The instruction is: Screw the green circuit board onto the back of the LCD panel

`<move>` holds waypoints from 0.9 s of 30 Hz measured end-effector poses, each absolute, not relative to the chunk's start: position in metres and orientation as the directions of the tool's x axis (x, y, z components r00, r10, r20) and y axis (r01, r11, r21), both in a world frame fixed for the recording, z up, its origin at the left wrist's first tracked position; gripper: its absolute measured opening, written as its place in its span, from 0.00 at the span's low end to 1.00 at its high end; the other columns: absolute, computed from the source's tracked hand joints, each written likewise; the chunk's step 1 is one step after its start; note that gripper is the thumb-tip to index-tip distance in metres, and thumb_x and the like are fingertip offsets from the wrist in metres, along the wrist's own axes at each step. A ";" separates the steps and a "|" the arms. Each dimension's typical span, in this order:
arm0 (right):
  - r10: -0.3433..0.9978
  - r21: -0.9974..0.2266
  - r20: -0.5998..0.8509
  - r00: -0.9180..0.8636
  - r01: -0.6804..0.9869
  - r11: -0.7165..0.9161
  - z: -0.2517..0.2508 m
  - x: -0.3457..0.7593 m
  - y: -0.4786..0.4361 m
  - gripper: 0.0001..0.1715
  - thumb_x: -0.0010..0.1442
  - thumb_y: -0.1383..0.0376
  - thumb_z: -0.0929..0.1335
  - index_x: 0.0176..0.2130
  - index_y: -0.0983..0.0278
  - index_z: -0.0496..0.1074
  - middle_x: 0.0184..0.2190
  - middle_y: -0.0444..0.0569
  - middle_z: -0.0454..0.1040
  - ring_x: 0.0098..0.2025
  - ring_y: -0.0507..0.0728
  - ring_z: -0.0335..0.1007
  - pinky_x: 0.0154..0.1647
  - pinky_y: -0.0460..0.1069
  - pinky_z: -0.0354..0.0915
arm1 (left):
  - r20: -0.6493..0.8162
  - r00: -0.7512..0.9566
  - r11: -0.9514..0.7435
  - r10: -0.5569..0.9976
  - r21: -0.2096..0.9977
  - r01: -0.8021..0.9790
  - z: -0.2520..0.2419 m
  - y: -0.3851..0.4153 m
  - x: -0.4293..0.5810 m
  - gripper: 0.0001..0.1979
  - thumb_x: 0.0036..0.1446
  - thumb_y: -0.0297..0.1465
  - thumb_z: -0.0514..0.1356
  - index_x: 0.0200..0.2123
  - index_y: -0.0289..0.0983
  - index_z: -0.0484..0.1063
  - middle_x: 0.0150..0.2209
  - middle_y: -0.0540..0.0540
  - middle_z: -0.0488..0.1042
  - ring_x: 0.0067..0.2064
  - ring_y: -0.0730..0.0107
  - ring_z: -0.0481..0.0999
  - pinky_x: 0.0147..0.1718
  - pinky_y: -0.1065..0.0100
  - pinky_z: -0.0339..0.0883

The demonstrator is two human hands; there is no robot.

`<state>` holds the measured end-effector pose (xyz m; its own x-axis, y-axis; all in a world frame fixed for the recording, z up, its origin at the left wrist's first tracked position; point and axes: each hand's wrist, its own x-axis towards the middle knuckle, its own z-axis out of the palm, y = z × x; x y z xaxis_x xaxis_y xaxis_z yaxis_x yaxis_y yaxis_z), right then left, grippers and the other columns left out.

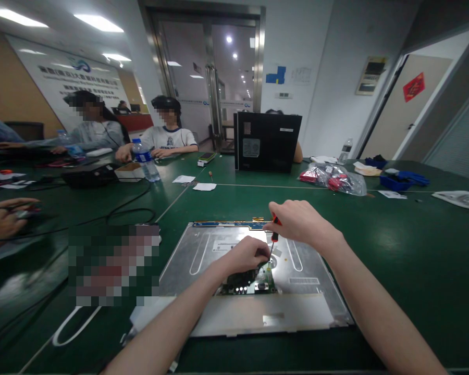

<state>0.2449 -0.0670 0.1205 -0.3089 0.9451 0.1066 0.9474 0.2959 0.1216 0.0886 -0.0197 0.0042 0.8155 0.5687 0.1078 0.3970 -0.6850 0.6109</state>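
Observation:
A screwdriver (pixel 274 237) with a red and black handle stands nearly upright, its tip down at the green circuit board (pixel 271 278). My right hand (pixel 297 221) is wrapped round its handle from above. My left hand (pixel 248 255) is closed, fingers bent together beside the screwdriver's tip over the board; what they pinch is hidden. The board sits in the middle of a flat silver metal panel (pixel 305 291), which looks like the back of a screen. Along the panel's far edge runs a thin blue circuit strip (pixel 219 224).
A black computer case (pixel 268 143) stands across the green table (pixel 391 250). Plastic-bagged items (pixel 334 178) lie at the right, near blue gloves (pixel 404 180). A water bottle (pixel 144 161) and black cables (pixel 131 211) are at the left. Another person's hand (pixel 3 219) is at far left.

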 end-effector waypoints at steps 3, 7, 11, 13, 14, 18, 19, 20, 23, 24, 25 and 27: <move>0.908 0.069 0.121 -0.402 0.916 0.396 0.119 0.249 -0.068 0.12 0.56 0.57 0.66 0.36 0.63 0.65 0.36 0.50 0.72 0.32 0.55 0.67 0.24 0.48 0.47 | 0.110 0.810 -0.677 0.576 0.619 0.397 0.004 -0.020 0.089 0.09 0.48 0.19 0.58 0.28 0.35 0.76 0.27 0.49 0.77 0.30 0.72 0.73 0.32 0.75 0.61; 0.863 -0.001 0.129 -0.489 0.870 0.493 0.118 0.248 -0.069 0.10 0.54 0.67 0.64 0.40 0.62 0.64 0.37 0.48 0.72 0.32 0.53 0.66 0.25 0.48 0.48 | 0.107 0.812 -0.679 0.574 0.615 0.400 0.004 -0.019 0.089 0.09 0.47 0.19 0.58 0.28 0.34 0.77 0.27 0.50 0.77 0.30 0.72 0.73 0.31 0.75 0.61; 0.911 0.068 0.106 -0.399 0.917 0.394 0.119 0.242 -0.067 0.10 0.59 0.58 0.64 0.39 0.61 0.64 0.31 0.47 0.73 0.31 0.55 0.67 0.24 0.48 0.45 | 0.104 0.812 -0.681 0.574 0.611 0.404 0.004 -0.019 0.089 0.08 0.47 0.19 0.58 0.28 0.34 0.77 0.27 0.50 0.77 0.30 0.72 0.73 0.31 0.75 0.60; 0.925 0.104 0.098 -0.367 0.928 0.358 0.119 0.242 -0.066 0.14 0.59 0.53 0.64 0.36 0.61 0.65 0.29 0.48 0.72 0.30 0.55 0.67 0.24 0.48 0.44 | 0.105 0.815 -0.685 0.569 0.608 0.401 0.003 -0.019 0.089 0.08 0.48 0.19 0.58 0.28 0.34 0.77 0.27 0.49 0.77 0.30 0.72 0.73 0.31 0.75 0.60; 0.920 0.106 0.108 -0.376 0.925 0.365 0.119 0.242 -0.067 0.14 0.58 0.53 0.65 0.36 0.61 0.64 0.29 0.48 0.72 0.30 0.55 0.67 0.23 0.48 0.44 | 0.105 0.816 -0.688 0.568 0.606 0.401 0.003 -0.019 0.089 0.08 0.48 0.20 0.58 0.28 0.34 0.77 0.27 0.49 0.77 0.30 0.71 0.73 0.32 0.74 0.60; 0.855 0.035 0.156 -0.495 0.867 0.496 0.117 0.247 -0.070 0.09 0.54 0.64 0.66 0.37 0.62 0.62 0.34 0.47 0.72 0.30 0.53 0.65 0.23 0.47 0.45 | 0.105 0.810 -0.682 0.577 0.607 0.407 0.001 -0.018 0.089 0.09 0.48 0.20 0.58 0.28 0.34 0.77 0.28 0.49 0.77 0.30 0.71 0.73 0.32 0.74 0.60; 0.843 0.015 0.155 -0.515 0.854 0.520 0.117 0.247 -0.071 0.09 0.53 0.66 0.65 0.37 0.62 0.62 0.34 0.46 0.72 0.29 0.52 0.64 0.23 0.47 0.45 | 0.105 0.809 -0.679 0.578 0.612 0.405 0.001 -0.018 0.089 0.09 0.47 0.20 0.58 0.28 0.34 0.77 0.28 0.49 0.78 0.30 0.71 0.73 0.32 0.74 0.60; 0.838 0.004 0.152 -0.524 0.848 0.529 0.116 0.246 -0.071 0.10 0.53 0.67 0.65 0.37 0.62 0.61 0.34 0.46 0.73 0.29 0.52 0.64 0.23 0.47 0.45 | 0.107 0.810 -0.676 0.577 0.618 0.400 0.000 -0.018 0.089 0.09 0.47 0.19 0.58 0.28 0.34 0.77 0.28 0.49 0.78 0.31 0.71 0.73 0.32 0.74 0.60; 0.862 0.025 0.162 -0.481 0.875 0.484 0.117 0.243 -0.070 0.10 0.56 0.63 0.65 0.39 0.61 0.62 0.33 0.46 0.74 0.29 0.53 0.65 0.23 0.47 0.44 | 0.107 0.814 -0.675 0.572 0.624 0.392 0.001 -0.017 0.089 0.09 0.47 0.19 0.58 0.28 0.34 0.77 0.28 0.49 0.78 0.31 0.71 0.73 0.32 0.74 0.60; 0.878 0.046 0.163 -0.449 0.893 0.448 0.117 0.242 -0.069 0.11 0.57 0.59 0.65 0.39 0.61 0.62 0.31 0.46 0.74 0.29 0.54 0.66 0.23 0.47 0.43 | 0.105 0.815 -0.677 0.571 0.621 0.394 0.001 -0.018 0.089 0.09 0.47 0.19 0.58 0.28 0.34 0.77 0.28 0.49 0.78 0.31 0.71 0.73 0.32 0.74 0.60; 0.894 0.065 0.160 -0.419 0.908 0.414 0.117 0.242 -0.068 0.12 0.57 0.57 0.65 0.38 0.61 0.62 0.30 0.47 0.73 0.28 0.54 0.66 0.22 0.47 0.42 | 0.103 0.815 -0.679 0.570 0.617 0.397 0.002 -0.018 0.089 0.09 0.47 0.19 0.58 0.28 0.34 0.77 0.28 0.49 0.77 0.31 0.71 0.73 0.32 0.74 0.60; 0.905 0.080 0.152 -0.398 0.917 0.390 0.117 0.243 -0.067 0.14 0.57 0.54 0.65 0.38 0.61 0.63 0.29 0.47 0.73 0.28 0.55 0.66 0.22 0.48 0.42 | 0.103 0.815 -0.682 0.571 0.612 0.401 0.002 -0.018 0.089 0.09 0.47 0.19 0.58 0.28 0.34 0.77 0.27 0.49 0.77 0.31 0.71 0.73 0.32 0.74 0.60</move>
